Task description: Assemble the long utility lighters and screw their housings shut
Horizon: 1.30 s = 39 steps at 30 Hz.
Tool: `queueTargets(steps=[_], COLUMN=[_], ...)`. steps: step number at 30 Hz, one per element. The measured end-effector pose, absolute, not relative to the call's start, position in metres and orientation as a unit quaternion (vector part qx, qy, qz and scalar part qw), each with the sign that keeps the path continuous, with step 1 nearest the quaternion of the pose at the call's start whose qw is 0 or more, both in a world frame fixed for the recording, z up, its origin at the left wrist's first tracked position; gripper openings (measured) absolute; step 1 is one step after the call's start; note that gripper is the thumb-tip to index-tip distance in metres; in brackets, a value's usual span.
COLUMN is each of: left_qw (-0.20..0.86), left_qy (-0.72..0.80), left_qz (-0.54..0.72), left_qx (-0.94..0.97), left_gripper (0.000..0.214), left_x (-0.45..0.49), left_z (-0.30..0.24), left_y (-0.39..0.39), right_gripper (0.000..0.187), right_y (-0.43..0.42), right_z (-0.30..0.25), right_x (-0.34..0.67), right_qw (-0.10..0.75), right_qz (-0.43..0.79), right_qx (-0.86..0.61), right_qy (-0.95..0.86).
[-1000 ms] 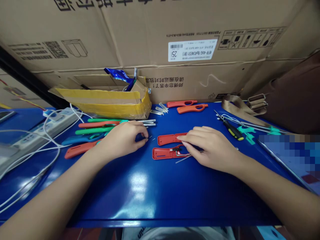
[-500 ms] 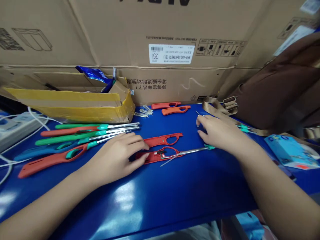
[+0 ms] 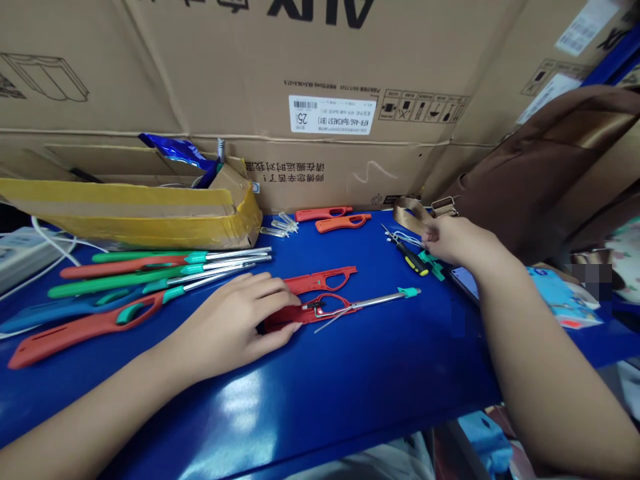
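My left hand rests on the table, its thumb and fingers around the rear end of an opened red lighter casing. Inside that half lie a thin wire and small parts, and a metal tube with a green tip extends from it to the right. The matching red casing half lies just behind. My right hand reaches to the back right beside a tan strap and green plastic pieces; its fingers are mostly hidden. A black-and-yellow screwdriver lies just left of it.
Several long lighters lie at left before a yellow-taped box. Behind the casing are clear vials and orange-red handle pieces. A brown bag, a phone and a blue packet are at right.
My right hand has moved right and away from me, uncovering the screwdriver, white wires and green pieces. My left hand stays at the red casing. The view has shifted slightly.
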State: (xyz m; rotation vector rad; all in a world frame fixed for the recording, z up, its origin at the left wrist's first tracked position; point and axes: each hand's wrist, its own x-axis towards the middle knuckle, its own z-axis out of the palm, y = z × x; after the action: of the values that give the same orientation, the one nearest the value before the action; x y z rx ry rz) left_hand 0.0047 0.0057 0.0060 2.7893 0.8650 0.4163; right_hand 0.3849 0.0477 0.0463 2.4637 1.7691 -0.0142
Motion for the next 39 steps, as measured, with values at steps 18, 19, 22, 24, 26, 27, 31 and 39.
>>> queueTargets(steps=[18,19,22,24,26,27,31,39], left_qw=[0.087,0.086,0.085,0.085,0.084,0.083,0.081,0.082], left_qy=[0.279,0.277,0.275,0.276,0.278,0.278,0.274,0.272], left_qz=[0.152,0.154,0.152,0.152,0.15,0.15,0.15,0.148], left_qx=[0.944,0.945,0.945,0.945,0.945,0.945,0.947,0.947], left_gripper=[0.018,0.018,0.019,0.019,0.019,0.019,0.019,0.019], left_x=[0.005,0.005,0.004,0.004,0.004,0.004,0.004,0.004], left_z=[0.004,0.004,0.004,0.004,0.003,0.003,0.002,0.001], left_y=[0.006,0.007,0.007,0.007,0.007,0.007,0.007,0.008], right_gripper=[0.021,0.019,0.016,0.018,0.022,0.023,0.014,0.014], right_y=[0.051,0.051,0.048,0.046,0.045,0.044,0.044,0.037], right_z=[0.038,0.037,0.039,0.042,0.046,0.048,0.05,0.047], right_x=[0.391,0.389,0.382,0.382,0.387,0.392,0.406,0.394], right_qw=[0.094,0.095,0.093,0.087,0.074,0.068,0.076,0.083], right_qz=[-0.047,-0.05,-0.082,-0.101,-0.099,-0.095,-0.124,-0.201], right_qx=[0.81,0.808,0.799,0.797,0.801,0.804,0.811,0.782], right_qy=[0.577,0.579,0.588,0.589,0.585,0.582,0.566,0.584])
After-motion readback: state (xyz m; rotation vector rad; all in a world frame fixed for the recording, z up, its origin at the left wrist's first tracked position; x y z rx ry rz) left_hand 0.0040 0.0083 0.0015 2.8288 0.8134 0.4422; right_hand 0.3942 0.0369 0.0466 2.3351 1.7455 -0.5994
